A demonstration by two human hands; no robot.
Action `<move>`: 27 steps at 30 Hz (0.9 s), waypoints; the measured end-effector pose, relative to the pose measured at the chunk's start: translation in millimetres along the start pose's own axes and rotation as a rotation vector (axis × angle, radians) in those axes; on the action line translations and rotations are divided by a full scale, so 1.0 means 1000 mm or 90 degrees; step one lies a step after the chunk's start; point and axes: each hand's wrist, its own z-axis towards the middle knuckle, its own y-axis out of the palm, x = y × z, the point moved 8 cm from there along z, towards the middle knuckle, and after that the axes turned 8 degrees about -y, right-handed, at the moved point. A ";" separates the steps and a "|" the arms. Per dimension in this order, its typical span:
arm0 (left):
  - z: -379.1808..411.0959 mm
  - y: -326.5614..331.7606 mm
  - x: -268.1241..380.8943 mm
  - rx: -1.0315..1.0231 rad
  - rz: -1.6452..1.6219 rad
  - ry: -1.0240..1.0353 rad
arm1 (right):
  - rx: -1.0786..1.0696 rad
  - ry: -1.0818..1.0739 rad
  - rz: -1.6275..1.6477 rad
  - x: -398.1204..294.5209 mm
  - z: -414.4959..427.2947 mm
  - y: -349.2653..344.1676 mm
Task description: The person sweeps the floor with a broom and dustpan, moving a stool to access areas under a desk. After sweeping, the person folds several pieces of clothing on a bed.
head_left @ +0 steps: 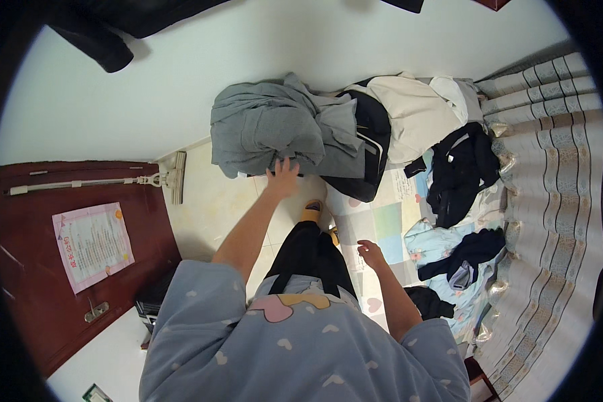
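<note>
My left hand [283, 180] reaches to the lower edge of a bulky heap of grey fabric [266, 120], fingers spread. It looks to be on or just over the cloth; contact is hard to tell. To the right of the heap lies a black garment or bag with white piping [373, 125]. My right hand [371, 255] hangs above a bed sheet with a pastel patchwork pattern [352, 231]. Its fingers are loosely curled, and nothing shows in them.
Cream fabric [407, 110], a black jacket [465, 173], a navy garment [477, 251] and a black cloth [429, 301] lie along the bed. Patterned curtains [558, 201] hang at the right. A sponge mop [130, 182] is by the dark red door [25, 211] on the left.
</note>
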 end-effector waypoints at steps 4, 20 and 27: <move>-0.056 0.045 -0.008 -0.077 -0.018 0.022 | -0.028 0.005 -0.013 0.017 -0.003 0.010; -0.142 0.138 -0.040 -0.137 -0.166 -0.083 | -0.062 0.065 0.041 0.028 -0.011 0.005; -0.142 0.138 -0.011 -0.115 -0.182 -0.035 | -0.020 0.017 -0.036 0.060 -0.027 0.006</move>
